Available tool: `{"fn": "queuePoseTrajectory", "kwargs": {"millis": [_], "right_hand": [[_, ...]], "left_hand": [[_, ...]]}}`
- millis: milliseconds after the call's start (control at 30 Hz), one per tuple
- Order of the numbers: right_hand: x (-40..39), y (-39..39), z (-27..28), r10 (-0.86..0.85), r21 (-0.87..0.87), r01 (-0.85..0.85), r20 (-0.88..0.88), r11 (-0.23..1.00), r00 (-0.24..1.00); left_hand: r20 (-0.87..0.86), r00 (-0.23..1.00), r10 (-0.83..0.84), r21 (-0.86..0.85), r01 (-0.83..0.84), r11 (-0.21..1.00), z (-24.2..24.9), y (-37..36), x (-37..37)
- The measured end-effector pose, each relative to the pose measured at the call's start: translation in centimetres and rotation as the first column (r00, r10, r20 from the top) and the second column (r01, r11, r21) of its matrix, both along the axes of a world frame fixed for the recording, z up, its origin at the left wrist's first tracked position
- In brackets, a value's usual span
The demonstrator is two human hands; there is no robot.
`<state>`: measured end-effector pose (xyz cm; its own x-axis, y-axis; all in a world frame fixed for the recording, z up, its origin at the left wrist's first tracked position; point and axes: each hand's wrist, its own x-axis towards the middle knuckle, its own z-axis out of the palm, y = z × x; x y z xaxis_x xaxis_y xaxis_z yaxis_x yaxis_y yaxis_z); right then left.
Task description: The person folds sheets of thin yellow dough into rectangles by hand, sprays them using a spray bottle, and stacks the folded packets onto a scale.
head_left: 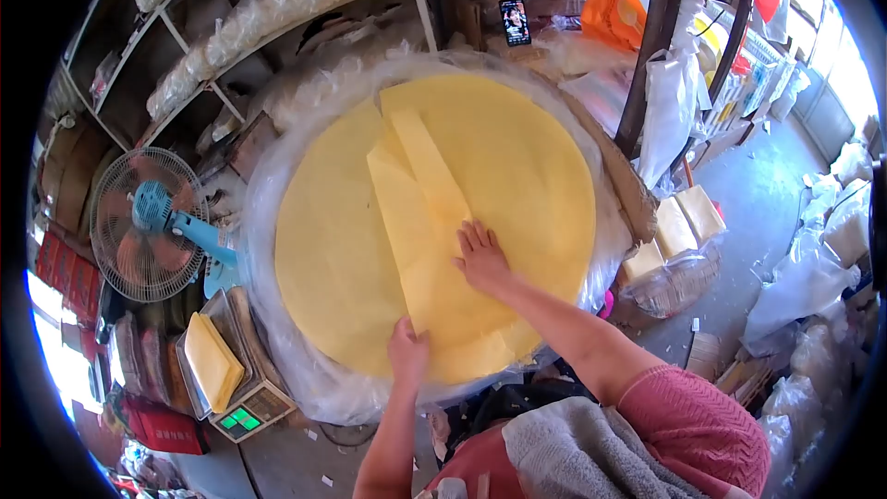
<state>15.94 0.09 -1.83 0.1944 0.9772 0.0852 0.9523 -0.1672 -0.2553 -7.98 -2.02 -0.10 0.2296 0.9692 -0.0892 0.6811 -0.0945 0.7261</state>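
Note:
A large round stack of thin yellow sheets (527,157) lies before me on clear plastic wrapping. Across its middle runs a folded yellow sheet (407,212), with a narrow flap turned over toward the top. My left hand (408,351) is closed on the lower left edge of this folded sheet, near the front of the stack. Higher and to the right, my right hand (482,259) rests flat on the yellow surface beside the fold, fingers spread. The undersides of both hands are hidden.
A blue fan (152,212) stands at left, above a scale (254,411) bearing a yellow folded stack (211,362). Behind are shelves with plastic-wrapped rolls (305,5) and a phone (515,21). Wrapped blocks (679,226) sit at right.

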Motion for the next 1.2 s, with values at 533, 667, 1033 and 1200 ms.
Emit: {"fn": "queuePoseTrajectory", "kwargs": {"millis": [533, 667, 1033, 1200], "right_hand": [[-1.8, -5.5, 3.6, 0.156, 0.090, -0.154, -0.011, 0.984, 0.988], [-1.7, -7.8, 2.0, 0.172, 0.081, -0.170, -0.011, 0.982, 0.985], [-0.1, -3.5, 4.8, 0.162, 0.056, -0.163, 0.034, 0.985, 0.986], [2.0, -0.2, 0.6, 0.217, 0.130, -0.228, 0.090, 0.965, 0.972]], "left_hand": [[-0.581, 0.773, -0.255, 0.226, 0.455, 0.861, 0.5, -0.7, 5.5], [-0.568, 0.787, -0.243, 0.260, 0.451, 0.854, 0.0, -0.9, 5.5], [-0.585, 0.755, -0.297, 0.081, 0.419, 0.904, 4.1, 2.4, 7.3], [-0.456, 0.856, -0.244, 0.362, 0.429, 0.828, -1.5, 5.5, 7.0]]}}
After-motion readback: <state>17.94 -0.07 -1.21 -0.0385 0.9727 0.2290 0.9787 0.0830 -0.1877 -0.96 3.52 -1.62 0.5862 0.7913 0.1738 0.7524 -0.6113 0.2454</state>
